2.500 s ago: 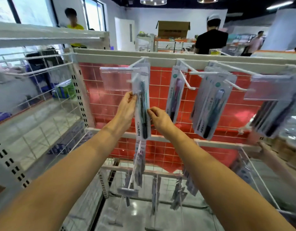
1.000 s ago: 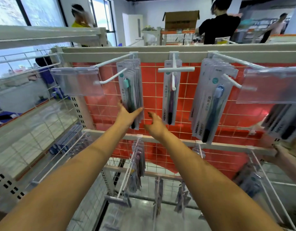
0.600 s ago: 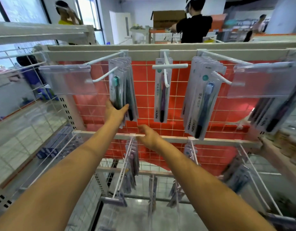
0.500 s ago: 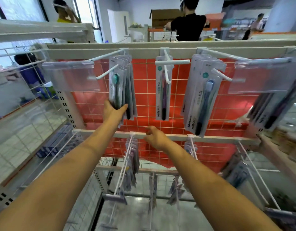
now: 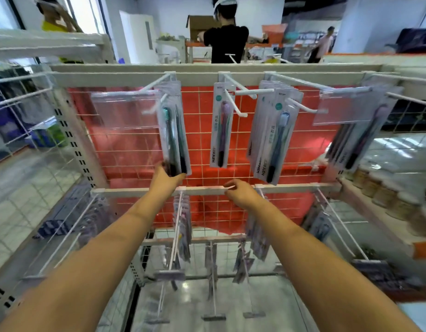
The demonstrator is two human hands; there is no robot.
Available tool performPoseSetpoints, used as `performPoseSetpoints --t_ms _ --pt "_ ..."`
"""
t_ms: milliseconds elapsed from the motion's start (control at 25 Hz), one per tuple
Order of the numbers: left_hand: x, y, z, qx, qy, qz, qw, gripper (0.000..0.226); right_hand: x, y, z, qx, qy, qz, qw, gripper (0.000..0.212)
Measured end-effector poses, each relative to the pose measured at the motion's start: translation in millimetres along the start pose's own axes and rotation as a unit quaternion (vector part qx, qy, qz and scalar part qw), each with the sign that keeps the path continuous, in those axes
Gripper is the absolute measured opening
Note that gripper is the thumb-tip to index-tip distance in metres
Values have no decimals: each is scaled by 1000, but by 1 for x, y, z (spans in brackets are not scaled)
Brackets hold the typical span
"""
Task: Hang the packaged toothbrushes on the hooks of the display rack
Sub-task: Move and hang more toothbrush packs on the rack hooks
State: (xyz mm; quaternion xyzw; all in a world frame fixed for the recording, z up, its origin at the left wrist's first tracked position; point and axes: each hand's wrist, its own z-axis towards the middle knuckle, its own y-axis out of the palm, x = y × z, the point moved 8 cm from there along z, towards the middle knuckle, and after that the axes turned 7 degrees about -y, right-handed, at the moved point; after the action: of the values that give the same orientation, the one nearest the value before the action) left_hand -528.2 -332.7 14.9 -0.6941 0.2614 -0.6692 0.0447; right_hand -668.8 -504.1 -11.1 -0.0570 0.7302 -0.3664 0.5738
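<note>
Lower packs (image 5: 183, 226) blurred; left hand's fingertips hidden behind pkgs (image 5: 174, 130).

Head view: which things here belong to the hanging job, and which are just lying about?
Job:
white wire hooks
left-hook toothbrush packs, gripped by left hand
single purple toothbrush pack
blue toothbrush packs
right hand, empty

Lying about:
brown cardboard box
clear plastic label holder

A red backing panel (image 5: 135, 144) shows behind the rack's white wire grid (image 5: 202, 130); white hooks (image 5: 233, 101) carry clear-and-white packs holding a teal-headed toothbrush (image 5: 170, 140), a purple one (image 5: 222, 133) and a pale blue-headed one (image 5: 278, 144)
</note>
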Motion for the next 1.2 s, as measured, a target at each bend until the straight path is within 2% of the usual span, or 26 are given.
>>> performPoseSetpoints --t_ms 240,320,400,480,640,720,800,880,1000,1200 --pt "-17 13 -15 -69 -54 27 996 67 2 -8 -26 58 10 -13 998 27" --pt "-17 27 -31 -138 -57 86 985 61 3 -11 -36 73 6 -23 997 25" --pt "-7 41 -44 -206 -17 128 970 54 1 -19 -44 90 -8 -28 996 25" --pt "17 47 -56 -231 60 119 964 44 -3 -31 -51 116 -29 -52 991 25" --pt "67 46 -77 -221 198 79 952 31 -6 -64 -69 208 -39 -15 977 23" --pt "83 50 -88 -210 262 111 936 28 -3 -76 -81 242 -43 -8 969 20" --pt "89 62 -99 -201 313 189 909 27 1 -83 -94 248 -40 -69 965 21" --pt "89 79 -110 -202 353 262 875 27 8 -85 -106 220 -24 -161 962 21" --pt "87 102 -125 -211 381 308 846 27 21 -90 -121 195 3 -234 952 19" --pt "84 123 -140 -215 368 318 847 23 32 -107 -138 211 6 -258 943 19"
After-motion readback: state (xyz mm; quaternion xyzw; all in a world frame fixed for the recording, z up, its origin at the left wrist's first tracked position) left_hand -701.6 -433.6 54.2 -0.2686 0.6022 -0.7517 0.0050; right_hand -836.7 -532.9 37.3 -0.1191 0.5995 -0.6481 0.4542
